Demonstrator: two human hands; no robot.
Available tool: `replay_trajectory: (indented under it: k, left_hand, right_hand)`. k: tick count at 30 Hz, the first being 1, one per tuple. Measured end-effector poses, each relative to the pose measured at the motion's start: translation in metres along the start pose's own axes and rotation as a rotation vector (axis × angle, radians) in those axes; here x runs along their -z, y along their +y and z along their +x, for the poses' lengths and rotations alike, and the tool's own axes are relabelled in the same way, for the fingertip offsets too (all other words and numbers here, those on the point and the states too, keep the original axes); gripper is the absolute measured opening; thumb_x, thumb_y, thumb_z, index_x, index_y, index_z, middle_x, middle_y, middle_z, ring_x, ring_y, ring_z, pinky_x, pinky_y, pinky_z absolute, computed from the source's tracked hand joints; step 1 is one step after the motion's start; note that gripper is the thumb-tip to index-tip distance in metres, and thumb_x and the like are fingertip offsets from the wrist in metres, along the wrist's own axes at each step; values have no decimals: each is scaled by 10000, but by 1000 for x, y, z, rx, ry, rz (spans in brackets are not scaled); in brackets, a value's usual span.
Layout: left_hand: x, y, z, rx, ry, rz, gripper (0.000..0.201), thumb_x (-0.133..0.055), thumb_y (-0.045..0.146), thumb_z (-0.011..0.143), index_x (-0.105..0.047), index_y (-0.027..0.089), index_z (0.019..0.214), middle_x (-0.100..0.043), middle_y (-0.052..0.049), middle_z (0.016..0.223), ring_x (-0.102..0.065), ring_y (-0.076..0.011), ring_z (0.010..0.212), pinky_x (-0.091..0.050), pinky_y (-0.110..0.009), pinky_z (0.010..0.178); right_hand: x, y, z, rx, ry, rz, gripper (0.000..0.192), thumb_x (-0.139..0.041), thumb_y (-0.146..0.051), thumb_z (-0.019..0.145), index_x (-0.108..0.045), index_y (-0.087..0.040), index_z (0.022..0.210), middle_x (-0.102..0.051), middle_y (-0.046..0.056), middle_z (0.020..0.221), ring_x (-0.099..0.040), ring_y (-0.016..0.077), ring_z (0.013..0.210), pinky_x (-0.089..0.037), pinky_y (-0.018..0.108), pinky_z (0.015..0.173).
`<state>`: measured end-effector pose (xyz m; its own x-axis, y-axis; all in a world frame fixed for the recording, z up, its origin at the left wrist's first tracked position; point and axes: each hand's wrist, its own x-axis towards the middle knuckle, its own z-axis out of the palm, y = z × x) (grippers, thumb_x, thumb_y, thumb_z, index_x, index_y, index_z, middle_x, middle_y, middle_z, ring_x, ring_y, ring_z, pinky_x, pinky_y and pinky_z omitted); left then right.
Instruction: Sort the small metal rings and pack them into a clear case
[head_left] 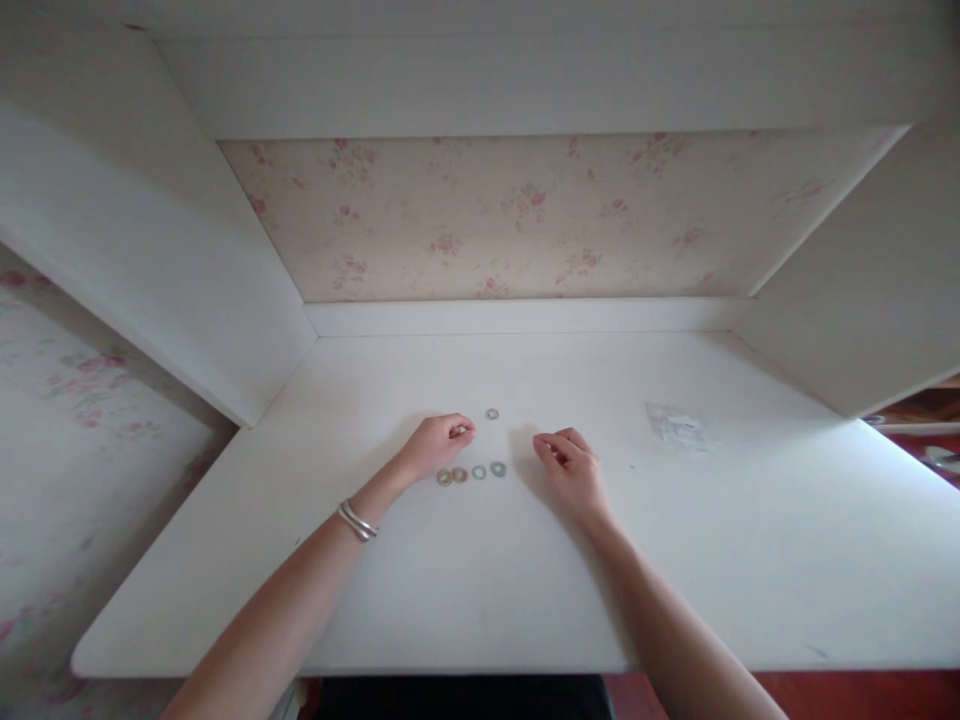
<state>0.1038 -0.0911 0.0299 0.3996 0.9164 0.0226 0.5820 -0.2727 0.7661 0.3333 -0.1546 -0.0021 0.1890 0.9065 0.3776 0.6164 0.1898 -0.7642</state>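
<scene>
Forearms (262, 620) nearest, bangle (358, 521) on left. Left hand (439, 445) and right hand (576, 478) curled nearly closed; contents: cannot tell. Four rings (466, 476) rowed on bench (465, 590), fifth ring (492, 418) beyond. Plastic bag (677, 428) rightward, too blurred to read.

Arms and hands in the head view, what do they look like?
The left hand and right hand wear no gloves. The sleeveless left arm has a silver-coloured, double-banded bangle; the right arm shows no sleeve or jewellery.

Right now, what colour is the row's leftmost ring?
The leftmost ring looks yellowish; head view shows it best.
</scene>
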Motion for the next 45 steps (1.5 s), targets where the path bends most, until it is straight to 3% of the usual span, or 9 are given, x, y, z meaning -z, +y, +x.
replay_trajectory:
  k: [5,13,24,31,39,45]
  left_hand:
    - [-12,14,29,-109,-31,251,267,-523,318,818,-666,220,1021,-682,-41,892,-597,-181,806,-419,-266,739]
    - [-28,10,46,-75,-28,411,251,-518,320,836,-640,262,1048,-673,-35,1044,-598,-197,913,-411,-280,805]
    - [-31,10,47,-97,6,395,263,-437,332,892,-674,242,958,-688,-43,1002,-599,-188,947,-408,-281,852]
    - [-13,10,26,-211,80,321,291,-405,323,913,-668,215,976,-683,-43,977,-602,-172,905,-420,-263,846]
    - [-10,18,-24,-259,-71,315,274,-422,331,908,-685,261,939,-674,-30,903,-599,-172,831,-413,-263,772]
    - [-16,21,-38,-268,-127,432,301,-396,320,916,-688,258,884,-646,-39,830,-592,-179,787,-405,-270,707]
  right_hand:
    - [1,4,5,-57,-4,36,323,-466,-437,855,-695,-212,828,-585,31,793,-503,117,586,-421,253,572]
    - [0,4,6,-70,-42,40,324,-457,-437,857,-693,-216,836,-588,31,794,-520,125,610,-429,255,601]
    - [-1,6,6,-50,-59,49,307,-462,-419,859,-695,-220,847,-595,28,812,-533,119,627,-434,250,604]
    - [0,5,6,-43,-69,58,296,-461,-403,862,-696,-223,846,-594,33,810,-536,128,640,-432,252,610]
    - [0,5,7,-40,-90,45,294,-461,-400,864,-691,-220,842,-590,33,816,-539,128,642,-432,253,616]
    - [1,5,6,-39,-98,39,303,-462,-409,858,-699,-220,843,-595,34,822,-544,125,644,-438,252,617]
